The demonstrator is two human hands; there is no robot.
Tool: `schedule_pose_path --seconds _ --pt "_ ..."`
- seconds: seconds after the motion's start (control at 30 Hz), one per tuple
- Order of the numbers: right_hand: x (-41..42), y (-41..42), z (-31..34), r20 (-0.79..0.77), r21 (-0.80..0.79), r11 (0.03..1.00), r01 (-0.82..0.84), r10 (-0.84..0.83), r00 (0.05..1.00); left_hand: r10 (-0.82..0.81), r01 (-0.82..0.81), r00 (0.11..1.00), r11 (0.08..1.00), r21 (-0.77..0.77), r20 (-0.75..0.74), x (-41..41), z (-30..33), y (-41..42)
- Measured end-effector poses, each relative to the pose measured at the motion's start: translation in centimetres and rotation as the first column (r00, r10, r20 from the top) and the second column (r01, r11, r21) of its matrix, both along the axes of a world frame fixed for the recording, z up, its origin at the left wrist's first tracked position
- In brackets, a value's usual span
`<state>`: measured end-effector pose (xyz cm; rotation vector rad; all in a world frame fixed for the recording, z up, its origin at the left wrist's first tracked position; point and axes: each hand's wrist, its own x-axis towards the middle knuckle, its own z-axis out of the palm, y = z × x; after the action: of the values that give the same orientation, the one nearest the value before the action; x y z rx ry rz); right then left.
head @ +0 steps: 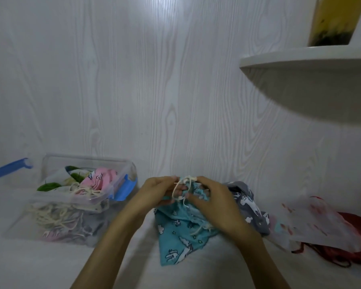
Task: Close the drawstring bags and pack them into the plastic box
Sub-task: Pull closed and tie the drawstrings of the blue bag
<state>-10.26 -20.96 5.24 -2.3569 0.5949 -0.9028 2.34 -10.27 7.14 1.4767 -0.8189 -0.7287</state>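
Now left hand [158,191] and right hand [211,202] both pinch the cream cord [182,184] of the blue bag [179,236]; plastic box [71,197] sits left, holding bags.

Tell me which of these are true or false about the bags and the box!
1. Both hands hold the blue bag. True: left hand and right hand pinch its white cord.
2. The plastic box has nothing in it. False: it holds bags, a pink bag on top.
3. The box sits right of the hands. False: it sits to their left.
4. A grey bag lies beside the blue one. True.
5. The box lid is snapped on. False: the box is open.
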Motion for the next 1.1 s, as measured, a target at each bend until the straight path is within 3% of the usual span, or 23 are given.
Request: schedule_pose_path --seconds 0.07,0.13,0.2,0.27,0.37,0.43,0.53,0.67,0.77,0.87,0.97,1.1 --pt "0.2 -0.6 0.1 0.105 0.125 0.991 0.049 -0.062 0.992 0.009 -0.010 1.000 0.999 -0.047 -0.017 0.2 -0.2 0.1" --pt "-0.1 -1.0 0.6 0.176 0.390 0.921 -0.010 -0.064 0.982 0.045 -0.043 0.990 0.999 -0.013 0.134 0.4 -0.2 0.4" --pt "-0.3 -1.2 1.1 0.195 0.612 0.789 -0.058 -0.079 0.978 -0.042 -0.016 0.937 0.986 0.164 0.347 0.2 0.1 0.8" --pt "-0.4 -1.4 1.4 0.232 0.731 0.675 -0.100 -0.108 0.967 -0.233 0.086 0.899 0.924 0.372 0.371 -0.6 0.8 1.2" --pt "-0.6 -1.1 1.8 0.302 0.780 0.601 -0.174 -0.117 0.946 -0.427 0.241 0.869 0.806 0.541 0.249 -1.9 1.3 1.3" --pt "-0.9 -0.9 1.9 0.338 0.776 0.593 -0.213 -0.107 0.935 -0.530 0.310 0.809 0.754 0.580 0.256 -2.3 0.9 1.1" --pt "-1.3 -1.0 1.9 0.354 0.773 0.594 -0.223 -0.112 0.928 -0.583 0.359 0.742 0.761 0.540 0.329 -2.1 0.4 1.1" --pt "-2.5 -1.7 2.3 0.313 0.754 0.633 -0.177 -0.109 0.943 -0.349 0.291 0.917 0.917 0.273 0.194 -0.4 0.5 1.4" --pt "-3.8 -2.5 2.7 0.232 0.679 0.730 -0.078 -0.113 0.966 0.088 -0.090 0.987 0.996 0.015 0.135 0.1 0.7 1.1" --pt "-5.2 -3.3 3.1 0.158 0.596 0.802 0.042 -0.168 0.973 0.404 -0.359 0.859 0.913 -0.194 0.313 0.5 0.6 1.1" --pt "-7.0 -4.5 3.6 0.157 0.571 0.811 0.129 -0.262 0.952 0.531 -0.467 0.682 0.845 -0.259 0.503 1.8 0.3 1.8" --pt "-9.6 -6.6 3.3 0.157 0.619 0.754 0.222 -0.395 0.905 0.641 -0.646 0.408 0.706 -0.290 0.650 3.5 0.4 2.7"
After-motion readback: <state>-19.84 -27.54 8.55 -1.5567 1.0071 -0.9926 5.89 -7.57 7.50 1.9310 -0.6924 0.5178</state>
